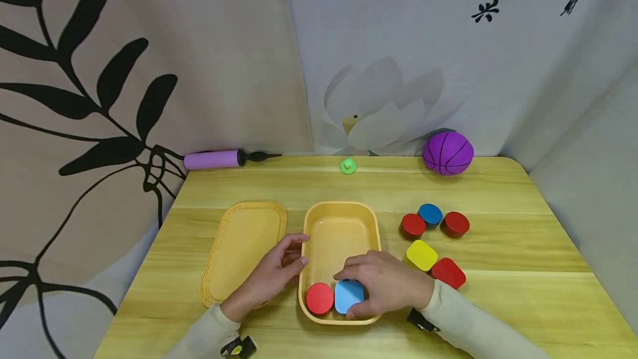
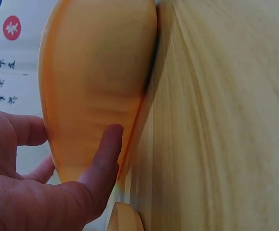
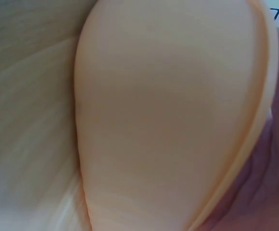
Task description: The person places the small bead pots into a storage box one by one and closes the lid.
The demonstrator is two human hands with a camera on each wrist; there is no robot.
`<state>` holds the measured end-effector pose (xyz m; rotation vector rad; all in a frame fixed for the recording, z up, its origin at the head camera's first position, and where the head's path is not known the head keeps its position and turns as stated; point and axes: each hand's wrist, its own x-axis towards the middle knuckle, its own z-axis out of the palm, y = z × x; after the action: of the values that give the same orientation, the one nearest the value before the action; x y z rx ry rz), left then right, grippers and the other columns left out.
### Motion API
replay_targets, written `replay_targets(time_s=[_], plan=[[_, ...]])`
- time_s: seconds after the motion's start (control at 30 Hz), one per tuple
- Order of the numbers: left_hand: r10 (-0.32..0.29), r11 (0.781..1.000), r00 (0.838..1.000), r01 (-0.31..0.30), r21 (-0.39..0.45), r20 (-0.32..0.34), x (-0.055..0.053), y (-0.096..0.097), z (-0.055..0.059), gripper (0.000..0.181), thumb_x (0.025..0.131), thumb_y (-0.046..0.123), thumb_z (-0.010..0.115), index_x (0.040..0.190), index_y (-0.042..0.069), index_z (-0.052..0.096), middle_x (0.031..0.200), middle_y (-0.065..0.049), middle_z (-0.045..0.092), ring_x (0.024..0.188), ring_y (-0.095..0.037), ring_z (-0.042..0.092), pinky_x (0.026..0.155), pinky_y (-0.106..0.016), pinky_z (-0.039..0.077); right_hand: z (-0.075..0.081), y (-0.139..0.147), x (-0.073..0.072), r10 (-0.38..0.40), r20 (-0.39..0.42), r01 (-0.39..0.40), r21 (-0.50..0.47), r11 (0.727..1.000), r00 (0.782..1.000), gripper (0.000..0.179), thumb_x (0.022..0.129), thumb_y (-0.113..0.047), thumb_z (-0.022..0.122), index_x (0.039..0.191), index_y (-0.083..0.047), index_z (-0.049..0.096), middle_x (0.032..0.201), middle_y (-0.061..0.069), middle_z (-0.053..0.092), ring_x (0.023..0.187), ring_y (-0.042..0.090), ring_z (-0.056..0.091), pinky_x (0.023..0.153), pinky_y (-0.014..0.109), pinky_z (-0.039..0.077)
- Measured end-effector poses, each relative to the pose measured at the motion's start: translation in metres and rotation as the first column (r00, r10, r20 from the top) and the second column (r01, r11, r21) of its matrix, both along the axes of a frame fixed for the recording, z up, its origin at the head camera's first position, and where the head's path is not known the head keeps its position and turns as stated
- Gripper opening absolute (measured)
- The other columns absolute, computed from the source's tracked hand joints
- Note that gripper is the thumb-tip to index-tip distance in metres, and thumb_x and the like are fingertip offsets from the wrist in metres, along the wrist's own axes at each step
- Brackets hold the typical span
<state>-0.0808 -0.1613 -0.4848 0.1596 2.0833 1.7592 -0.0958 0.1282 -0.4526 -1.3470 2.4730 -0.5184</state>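
Observation:
A light orange plastic box (image 1: pixel 340 237) sits on the table, its outer wall (image 2: pixel 96 62) filling much of the left wrist view. My right hand (image 1: pixel 381 284) reaches over the box's right side and grips a blue rounded-square block (image 1: pixel 348 296) between fingers and thumb at the near end. Touching distance to its left lies a red round block (image 1: pixel 319 298) in the box. My left hand (image 1: pixel 279 267) rests against the box's left rim and side, fingers loosely bent. The right wrist view shows the outer wall (image 3: pixel 163 106), with part of the hand behind the rim; the block is hidden there.
A matching flat lid (image 1: pixel 244 248) lies left of the box. To the right are red blocks (image 1: pixel 412 226), a blue round block (image 1: pixel 430 214) and a yellow block (image 1: pixel 421 255). Along the back are a purple pump (image 1: pixel 211 159), a small green toy (image 1: pixel 348 165) and a purple ball (image 1: pixel 448 153).

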Motion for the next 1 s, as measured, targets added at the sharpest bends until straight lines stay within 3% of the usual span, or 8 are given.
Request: replay_targets(time_s=[0.33,0.57,0.8,0.9,1.0], plan=[[-0.002,1.0,1.0,0.002,0.003,0.002,0.0,-0.001,-0.001,0.048,0.108,0.02,0.062,0.153,0.016,0.047,0.149,-0.02,0.05,0.13,-0.035,0.059,0.09,-0.041,0.062,0.006,0.011,-0.004,-0.05,0.045,0.058,-0.183,0.981,0.998,0.052,0.092,-0.049,0.081,0.131,-0.016,0.073,0.119,-0.006,0.072,0.105,0.01,0.069,0.093,0.03,0.057],[-0.004,1.0,1.0,0.004,0.005,0.004,0.0,-0.001,-0.001,0.048,0.109,0.02,0.062,0.154,0.015,0.047,0.149,-0.02,0.05,0.129,-0.035,0.059,0.09,-0.041,0.061,0.018,0.032,-0.014,-0.152,0.005,0.147,-0.293,0.945,0.988,0.047,0.089,-0.038,0.086,0.13,-0.019,0.073,0.118,-0.009,0.071,0.099,0.015,0.068,0.085,0.034,0.058],[-0.001,1.0,1.0,0.001,0.015,0.011,0.001,-0.001,0.002,0.049,0.109,0.018,0.061,0.155,0.013,0.045,0.15,-0.022,0.049,0.131,-0.036,0.059,0.09,-0.042,0.062,0.02,0.068,-0.03,-0.295,-0.049,0.256,-0.375,0.891,0.954,0.045,0.087,-0.032,0.089,0.127,-0.021,0.073,0.118,-0.014,0.071,0.097,0.006,0.066,0.08,0.031,0.058],[-0.002,1.0,1.0,0.002,0.017,0.011,0.001,0.0,0.002,0.049,0.109,0.018,0.06,0.155,0.012,0.045,0.15,-0.023,0.049,0.131,-0.037,0.059,0.091,-0.042,0.062,0.022,0.087,-0.036,-0.35,-0.041,0.306,-0.399,0.865,0.936,0.045,0.088,-0.03,0.089,0.129,-0.022,0.072,0.12,-0.012,0.072,0.099,0.01,0.068,0.076,0.031,0.06],[-0.002,1.0,1.0,0.002,0.009,0.007,0.0,0.0,0.002,0.049,0.109,0.018,0.061,0.155,0.012,0.045,0.15,-0.023,0.05,0.131,-0.037,0.059,0.09,-0.042,0.062,0.02,0.106,-0.04,-0.425,-0.053,0.372,-0.394,0.841,0.904,0.044,0.089,-0.032,0.088,0.129,-0.026,0.072,0.123,-0.011,0.072,0.104,0.017,0.07,0.081,0.036,0.06]])
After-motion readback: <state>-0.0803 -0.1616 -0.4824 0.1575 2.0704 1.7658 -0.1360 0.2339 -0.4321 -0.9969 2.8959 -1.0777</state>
